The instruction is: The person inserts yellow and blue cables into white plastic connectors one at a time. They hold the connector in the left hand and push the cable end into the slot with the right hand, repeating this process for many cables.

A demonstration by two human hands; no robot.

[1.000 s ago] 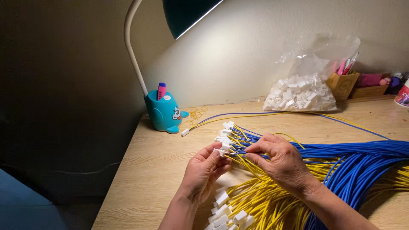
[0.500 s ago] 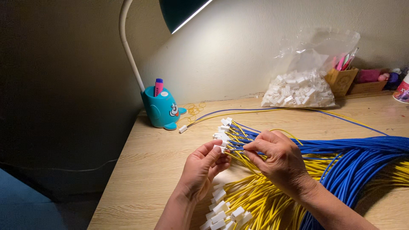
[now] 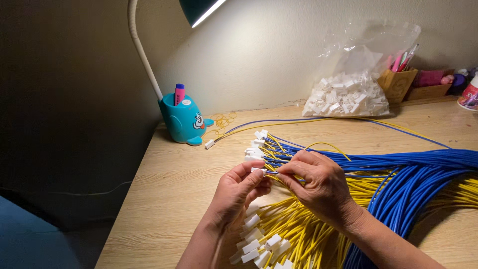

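White connector (image 3: 258, 171) sits pinched in the left hand (image 3: 239, 192), out over the wire heap at mid-bench. The right hand (image 3: 318, 187) clenches its fingertips on a thin blue wire (image 3: 273, 173) running into that connector. Beneath them sprawl yellow wires (image 3: 294, 234) with white plugs; blue wires (image 3: 413, 174) sweep right. Farther back stand a teal pen holder (image 3: 183, 121) and a clear bag of connectors (image 3: 348, 94) against the wall.

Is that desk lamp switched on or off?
On. The desk lamp has a bright strip glowing under its teal shade, and light spreads over the wall and the wooden desk below it.
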